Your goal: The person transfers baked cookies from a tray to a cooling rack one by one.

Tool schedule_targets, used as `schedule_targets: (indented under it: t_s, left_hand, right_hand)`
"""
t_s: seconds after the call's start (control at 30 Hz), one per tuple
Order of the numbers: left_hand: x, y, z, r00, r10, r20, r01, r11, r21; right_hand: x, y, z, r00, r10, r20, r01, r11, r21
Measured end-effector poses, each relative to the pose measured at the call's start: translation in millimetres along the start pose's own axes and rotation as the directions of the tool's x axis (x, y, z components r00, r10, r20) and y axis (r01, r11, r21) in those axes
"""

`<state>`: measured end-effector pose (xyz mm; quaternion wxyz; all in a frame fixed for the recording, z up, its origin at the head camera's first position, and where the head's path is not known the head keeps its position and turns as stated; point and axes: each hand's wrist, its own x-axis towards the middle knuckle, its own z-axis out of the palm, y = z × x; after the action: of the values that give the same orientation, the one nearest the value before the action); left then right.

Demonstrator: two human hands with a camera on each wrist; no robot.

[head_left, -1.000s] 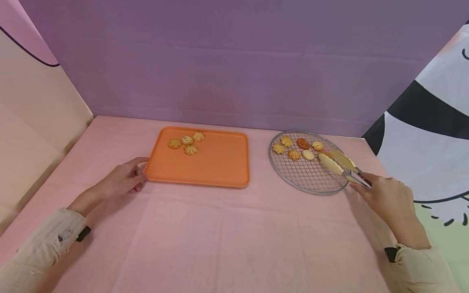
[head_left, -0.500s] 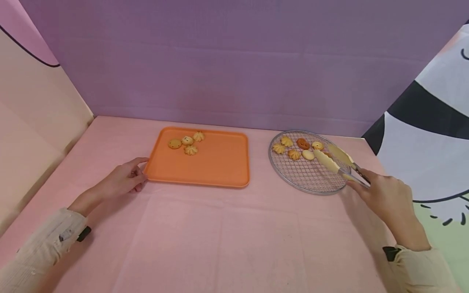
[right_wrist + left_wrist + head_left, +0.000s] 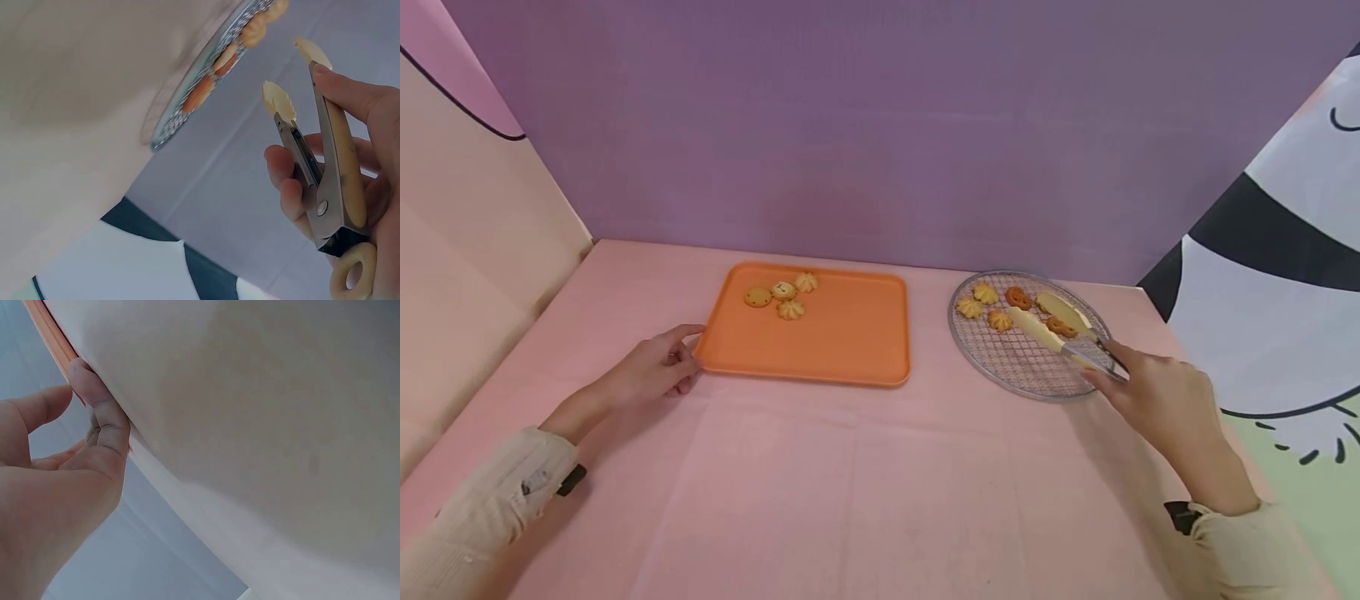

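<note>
My right hand grips a pair of metal tongs with cream scalloped tips. Their jaws stand apart over the round mesh rack. A brown pretzel-shaped cookie shows between the tong arms, on the mesh. Left of the tips lie flower-shaped cookies and another brown pretzel cookie. My left hand touches the left edge of the orange tray with index finger and thumb set apart. Several cookies sit together near the tray's back left, among them a round one.
Tray and rack stand apart on a pink-covered table. A purple panel rises behind them. A beige panel stands at the left, and a printed panel at the right.
My right hand has brought the tongs leftward over the rack; their tips now hide the pale oval cookie and the swirled round one. The left hand has stayed at the tray edge.
</note>
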<state>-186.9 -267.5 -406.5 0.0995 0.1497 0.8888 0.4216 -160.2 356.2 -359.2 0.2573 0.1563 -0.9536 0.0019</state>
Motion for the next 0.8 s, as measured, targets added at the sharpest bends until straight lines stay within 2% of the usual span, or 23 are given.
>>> schedule_targets:
  t_s: [0.17,0.4,0.8]
  left_hand:
    - [0.3,-1.1,0.7,1.000,0.000,-0.001,0.000,1.000,0.008]
    - [0.3,-0.3,1.3,1.000,-0.020,0.002,0.020,1.000,0.005]
    - [-1.0,2.4,1.7,1.000,-0.003,0.001,0.003,1.000,0.018]
  right_hand:
    - [3.6,-12,2,0.998,-0.048,-0.040,0.048,0.999,0.005]
    - [10.5,-28,6,0.996,-0.058,-0.072,0.061,0.997,0.042]
    - [21.3,-54,12,0.998,-0.069,-0.009,0.069,0.995,0.067]
